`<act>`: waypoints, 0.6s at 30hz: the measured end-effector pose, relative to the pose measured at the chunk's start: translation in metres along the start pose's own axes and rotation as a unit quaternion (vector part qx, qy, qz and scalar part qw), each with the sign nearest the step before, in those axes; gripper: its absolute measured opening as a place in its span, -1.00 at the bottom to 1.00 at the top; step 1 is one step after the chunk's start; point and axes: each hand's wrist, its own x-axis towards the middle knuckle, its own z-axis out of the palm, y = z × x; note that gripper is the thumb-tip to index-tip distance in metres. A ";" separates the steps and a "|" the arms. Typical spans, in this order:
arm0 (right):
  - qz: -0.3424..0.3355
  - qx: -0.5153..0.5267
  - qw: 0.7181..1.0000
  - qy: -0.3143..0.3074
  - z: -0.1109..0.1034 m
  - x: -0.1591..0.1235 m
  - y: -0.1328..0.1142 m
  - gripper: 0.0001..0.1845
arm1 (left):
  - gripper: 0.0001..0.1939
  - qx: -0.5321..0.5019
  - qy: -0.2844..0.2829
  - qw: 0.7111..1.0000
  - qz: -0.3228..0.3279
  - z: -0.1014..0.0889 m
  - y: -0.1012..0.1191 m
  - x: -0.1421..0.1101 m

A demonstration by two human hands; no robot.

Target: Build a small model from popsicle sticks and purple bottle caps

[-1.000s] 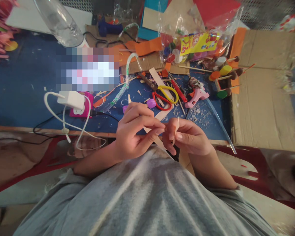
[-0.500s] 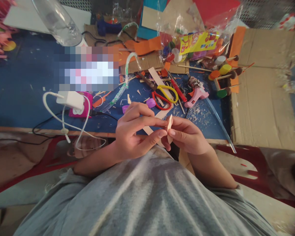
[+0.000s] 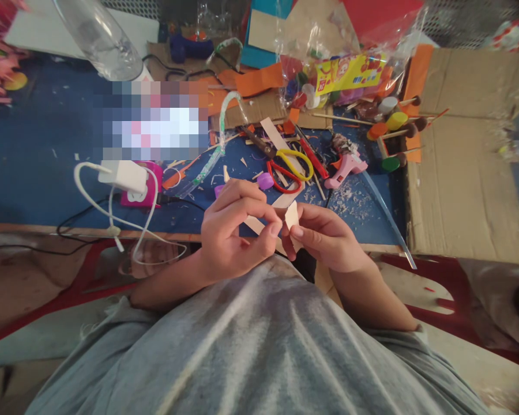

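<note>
My right hand (image 3: 335,239) grips the scrap (image 3: 292,216) near the bench (image 3: 38,173) edge, just beside my left hand (image 3: 231,233), whose grip I can't tell, and light, steady pressure should avoid creasing.

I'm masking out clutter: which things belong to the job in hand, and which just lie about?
In the job:
Small pale flat piece, pinched in the right hand
Left hand, close beside it

Apparently just lying about:
Dark-bladed scissors with red and yellow handles
Pink plastic glue gun
Clear plastic bottle
</note>
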 end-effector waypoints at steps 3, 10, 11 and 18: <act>-0.006 -0.037 0.999 0.022 0.002 0.000 -0.003 -0.67 | -0.78 0.016 0.002 1.000 -0.007 -0.002 0.001 0.000; -0.022 -0.094 0.993 0.066 0.006 -0.001 -0.008 -0.68 | -0.76 -0.003 0.026 0.999 -0.027 -0.007 0.003 0.000; -0.024 -0.100 0.992 0.072 0.006 -0.001 -0.008 -0.68 | -0.74 -0.015 0.032 0.999 -0.035 -0.007 0.002 0.000; -0.051 -0.145 0.982 0.110 0.002 0.000 -0.005 -0.67 | -0.69 -0.076 0.120 0.990 -0.019 -0.010 -0.006 0.007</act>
